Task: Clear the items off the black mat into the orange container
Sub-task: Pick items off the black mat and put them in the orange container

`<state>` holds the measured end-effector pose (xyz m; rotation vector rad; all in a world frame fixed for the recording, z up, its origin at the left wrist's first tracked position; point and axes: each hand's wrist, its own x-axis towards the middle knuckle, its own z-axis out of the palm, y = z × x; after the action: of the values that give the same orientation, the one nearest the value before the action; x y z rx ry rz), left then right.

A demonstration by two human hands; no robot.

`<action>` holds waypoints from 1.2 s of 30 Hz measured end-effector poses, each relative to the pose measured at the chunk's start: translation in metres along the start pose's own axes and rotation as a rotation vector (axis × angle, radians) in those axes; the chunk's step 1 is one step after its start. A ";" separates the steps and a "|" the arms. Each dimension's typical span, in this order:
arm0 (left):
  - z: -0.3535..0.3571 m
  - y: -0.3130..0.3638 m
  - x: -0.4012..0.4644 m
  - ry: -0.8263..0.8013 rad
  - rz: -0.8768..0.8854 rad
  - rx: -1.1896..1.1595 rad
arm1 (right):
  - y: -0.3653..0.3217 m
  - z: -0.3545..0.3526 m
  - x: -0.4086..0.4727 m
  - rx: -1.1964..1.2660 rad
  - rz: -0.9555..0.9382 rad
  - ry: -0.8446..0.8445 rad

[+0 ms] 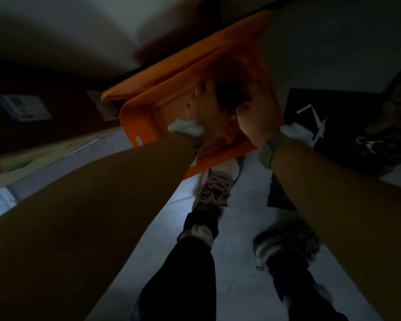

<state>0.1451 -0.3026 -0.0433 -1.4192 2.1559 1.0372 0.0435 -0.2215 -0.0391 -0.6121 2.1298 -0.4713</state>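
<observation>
Both hands inside the orange plastic container (148,117) on the pale floor: left hand (199,105) blurred, grip unclear; right hand (255,119) closed around a dark object (229,96), identity unclear. Black rectangular mat (347,126) just right of container, white strips (320,128) lying on it; image dim

— What do we see underfoot?
— We see a pale floor (241,262), two laced shoes (214,188) and dark trousers (190,274).
— And left?
— We see a blue-edged booklet (24,107) in shadow, and a light patterned sheet (44,154) nearer us.
</observation>
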 end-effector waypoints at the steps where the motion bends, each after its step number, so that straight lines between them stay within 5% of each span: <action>1: -0.001 0.009 -0.012 0.057 0.083 0.020 | -0.001 -0.011 -0.014 0.062 -0.003 0.028; 7: 0.033 0.095 -0.075 0.132 0.549 0.090 | 0.053 -0.081 -0.082 0.119 0.130 0.331; 14: 0.135 0.162 -0.096 -0.130 0.736 0.265 | 0.199 -0.136 -0.112 -0.236 0.234 0.199; 19: 0.220 0.192 -0.096 -0.328 0.616 0.238 | 0.282 -0.169 -0.095 -0.289 0.406 0.280; 28: 0.360 0.237 -0.084 -0.236 0.175 0.001 | 0.337 -0.185 -0.008 -0.284 0.155 -0.026; 36: 0.358 0.245 -0.059 -0.224 0.124 -0.015 | 0.361 -0.188 -0.005 -0.264 0.170 -0.006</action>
<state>-0.0829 0.0550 -0.1514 -1.1263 2.0966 1.1973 -0.1996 0.0954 -0.1198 -0.5696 2.2337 -0.0946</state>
